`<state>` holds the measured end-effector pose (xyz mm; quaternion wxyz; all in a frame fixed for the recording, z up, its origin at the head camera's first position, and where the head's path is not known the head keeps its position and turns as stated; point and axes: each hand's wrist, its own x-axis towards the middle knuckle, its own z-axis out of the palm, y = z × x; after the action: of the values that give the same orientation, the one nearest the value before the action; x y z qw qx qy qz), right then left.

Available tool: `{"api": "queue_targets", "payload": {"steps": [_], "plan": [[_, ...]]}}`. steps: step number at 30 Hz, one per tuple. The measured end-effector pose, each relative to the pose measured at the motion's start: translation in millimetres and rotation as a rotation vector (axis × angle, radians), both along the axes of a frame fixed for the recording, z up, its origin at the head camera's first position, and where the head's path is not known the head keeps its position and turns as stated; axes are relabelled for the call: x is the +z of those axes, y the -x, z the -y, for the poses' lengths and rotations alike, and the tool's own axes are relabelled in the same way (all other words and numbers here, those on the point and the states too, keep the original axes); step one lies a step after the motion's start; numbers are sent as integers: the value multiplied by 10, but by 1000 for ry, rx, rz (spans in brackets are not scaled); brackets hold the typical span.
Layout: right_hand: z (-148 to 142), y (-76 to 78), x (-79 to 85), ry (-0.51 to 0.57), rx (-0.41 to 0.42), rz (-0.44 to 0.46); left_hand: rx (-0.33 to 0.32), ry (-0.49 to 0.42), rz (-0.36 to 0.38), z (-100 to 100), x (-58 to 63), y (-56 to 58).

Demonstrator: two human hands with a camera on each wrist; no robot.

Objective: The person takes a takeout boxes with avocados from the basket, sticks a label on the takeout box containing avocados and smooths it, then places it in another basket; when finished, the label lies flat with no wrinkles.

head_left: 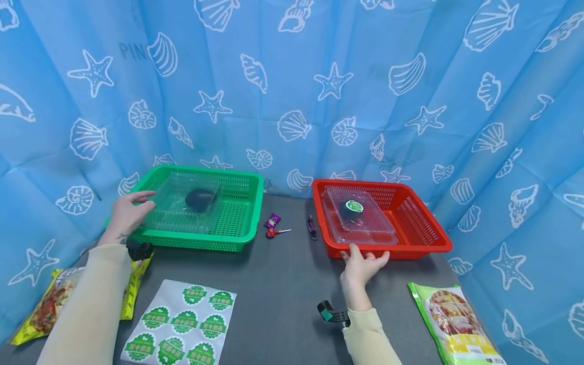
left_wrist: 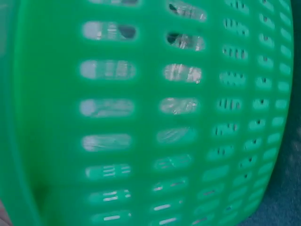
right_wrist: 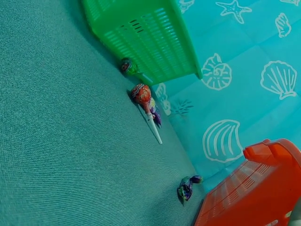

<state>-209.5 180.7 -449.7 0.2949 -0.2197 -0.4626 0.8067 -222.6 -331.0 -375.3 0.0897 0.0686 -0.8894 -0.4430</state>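
My left hand point(head_left: 130, 215) is at the left side of the green basket point(head_left: 237, 242), bent fingers and thumb apart, tips right at the edge of a clear plastic box point(head_left: 159, 215). That box lies in the basket with a dark round thing point(head_left: 199, 199) showing through it. In the left wrist view the green basket wall point(left_wrist: 146, 122) fills the frame. My right hand point(head_left: 360, 271) is at the front rim of the red basket point(head_left: 422, 248), fingers spread. Inside it lies another clear plastic box point(head_left: 374, 229) with a green-and-white round sticker point(head_left: 354, 206).
Between the baskets lie a red lollipop point(head_left: 271, 233), a purple-wrapped candy point(head_left: 272, 220) and a dark-wrapped candy point(head_left: 312, 227). A green lollipop point(right_wrist: 128, 66) lies beside the green basket. Nearer are a sticker sheet point(head_left: 201, 296), yellow food bags point(head_left: 47, 309) and a green-and-yellow food bag point(head_left: 456, 324). A blue curtain point(head_left: 292, 91) hangs behind.
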Motion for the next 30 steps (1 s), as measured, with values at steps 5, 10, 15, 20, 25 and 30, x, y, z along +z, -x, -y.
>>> {"api": "queue_targets", "payload": {"steps": [5,10,15,20,25,30], "plan": [[-58,95,-188,0,-6,-14,43,-21,-99,-59,96,-40],[-10,5,-29,-5,5,25,40,24,-229,-178,288,-76],[76,-128,195,7,19,44,-13,23,-310,-350,477,-141],[107,-169,285,9,22,62,-166,-55,-341,-573,600,-233],[23,-62,97,0,27,33,-416,-179,-392,-827,615,-321],[-161,119,-285,-16,55,-11,-668,-286,-464,-1104,536,-460]]}}
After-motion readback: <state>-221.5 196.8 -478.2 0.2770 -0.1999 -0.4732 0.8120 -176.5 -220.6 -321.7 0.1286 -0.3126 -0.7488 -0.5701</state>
